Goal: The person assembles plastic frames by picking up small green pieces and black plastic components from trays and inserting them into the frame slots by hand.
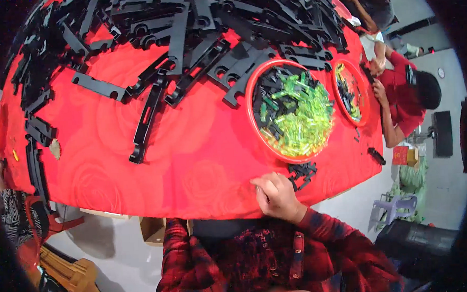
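My right hand (279, 197) rests at the near edge of the red-covered table, its fingers curled closed. A small dark spot shows between them, but I cannot make out whether they hold anything. Right beside it, to the right, lies a little heap of small black plastic pieces (303, 173). Just beyond stands a red basin (252, 114) with small black parts in its far left side and translucent yellow-green plastic pieces (307, 120) in the rest. My left sleeve (176, 251) hangs below the table edge; the left hand is out of sight.
Long black plastic strips (178, 37) pile across the far side; one loose strip (150, 118) points toward me. A second red basin (363, 103) stands at the right, near a co-worker in red (404, 99). A purple plastic stool (396, 207) stands on the floor.
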Motion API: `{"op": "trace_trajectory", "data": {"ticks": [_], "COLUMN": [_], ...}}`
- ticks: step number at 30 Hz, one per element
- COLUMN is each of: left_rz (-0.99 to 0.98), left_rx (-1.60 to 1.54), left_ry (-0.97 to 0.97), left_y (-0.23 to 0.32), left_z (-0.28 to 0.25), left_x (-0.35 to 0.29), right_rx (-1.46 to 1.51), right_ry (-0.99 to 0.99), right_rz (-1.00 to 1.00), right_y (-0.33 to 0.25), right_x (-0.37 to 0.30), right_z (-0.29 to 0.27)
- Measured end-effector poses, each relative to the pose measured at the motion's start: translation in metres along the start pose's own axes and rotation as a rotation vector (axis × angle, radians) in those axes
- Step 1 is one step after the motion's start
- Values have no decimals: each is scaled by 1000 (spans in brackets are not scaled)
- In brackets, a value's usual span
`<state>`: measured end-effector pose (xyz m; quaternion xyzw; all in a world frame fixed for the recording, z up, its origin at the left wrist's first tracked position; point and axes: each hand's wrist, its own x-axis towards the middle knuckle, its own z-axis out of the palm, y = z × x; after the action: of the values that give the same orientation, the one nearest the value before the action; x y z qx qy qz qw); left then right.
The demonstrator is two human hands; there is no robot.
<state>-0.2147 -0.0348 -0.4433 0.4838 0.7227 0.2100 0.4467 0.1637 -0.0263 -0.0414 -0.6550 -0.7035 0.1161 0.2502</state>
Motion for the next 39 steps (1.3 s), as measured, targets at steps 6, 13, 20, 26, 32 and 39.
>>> {"op": "trace_trajectory", "data": {"ticks": [6,13,20,26,32,39], "left_rz": [-32,-91,-120,-128,-281,-251], "left_rx": [-2,56,140,250,326,-96], "left_ry": [-59,-93,-141,-146,-174,-226], "left_y": [41,54,65,69,15,307], "left_z": [26,30,15,-6,-105,-221], "left_x": [-10,-26,-17,0,-69,-116], "right_rx": [-25,-60,-58,-40,-54,-40], "right_ry": [-43,-43,-42,-12,-64,-4], "right_rz": [24,40,57,39,14,77], "right_y": [10,12,9,7,-4,3], "right_x": [-1,-7,-5,-2,0,-1], "right_z": [-9,-6,-7,-5,4,-10]}}
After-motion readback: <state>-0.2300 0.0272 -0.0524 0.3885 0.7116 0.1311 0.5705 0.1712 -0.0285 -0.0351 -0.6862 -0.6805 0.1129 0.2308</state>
